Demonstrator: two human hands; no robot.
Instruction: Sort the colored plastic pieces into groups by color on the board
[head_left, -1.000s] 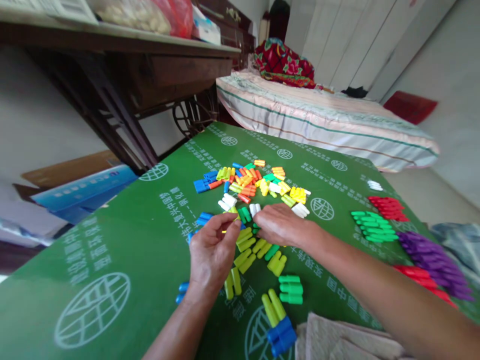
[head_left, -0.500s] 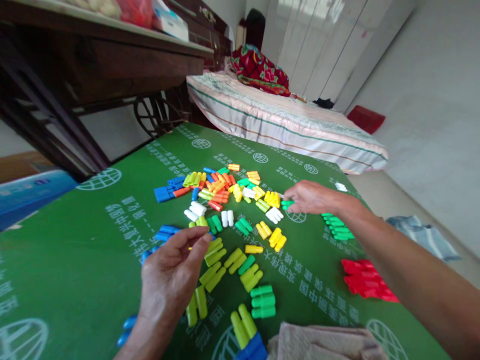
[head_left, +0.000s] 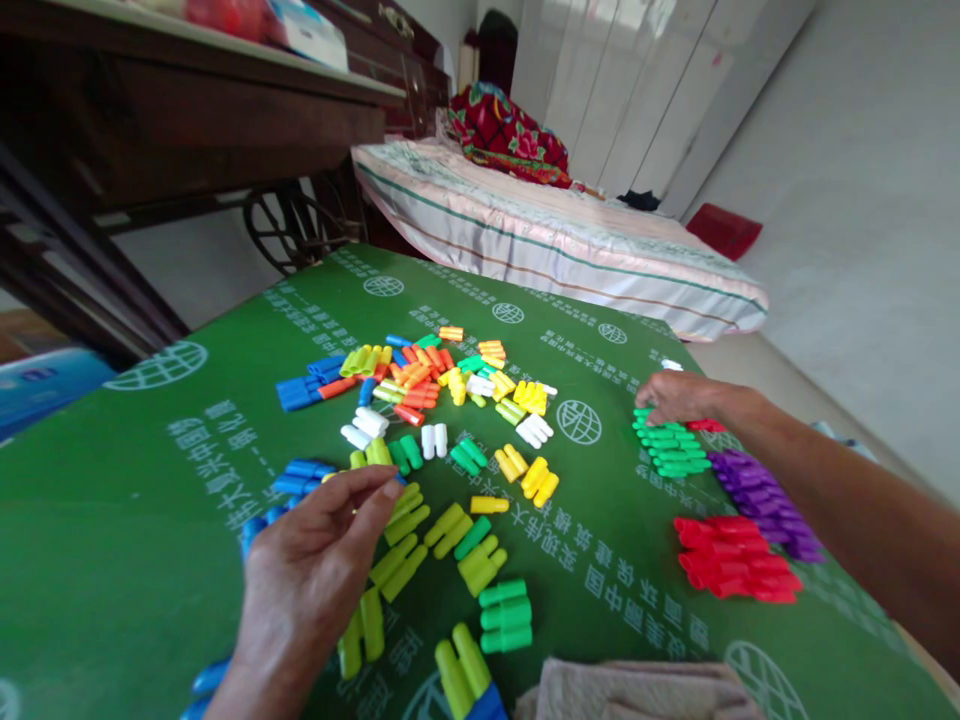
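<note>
My right hand [head_left: 675,397] is at the far end of a row of green bullet-shaped toy blocks [head_left: 679,450], its fingers closed on a green block [head_left: 642,416] at the row's edge. Over the near left of the board hovers my left hand [head_left: 322,560], thumb and forefinger pinched together; whatever may be between them is hidden. Around it lie lime-green blocks [head_left: 399,568] and blue blocks [head_left: 304,475]. A mixed pile of orange blocks [head_left: 420,375], yellow, white, green and blue ones lies in the middle.
Red blocks [head_left: 735,560] and purple blocks [head_left: 765,500] are grouped at the right. A folded beige cloth [head_left: 637,690] lies at the near edge of the green board [head_left: 585,620]. Beyond stand a bed [head_left: 555,230] and, at left, a dark wooden table [head_left: 225,110].
My right hand has moved right, carrying a green block from beside the mixed pile to the green row. My left hand stays pinched; the view has shifted slightly.
</note>
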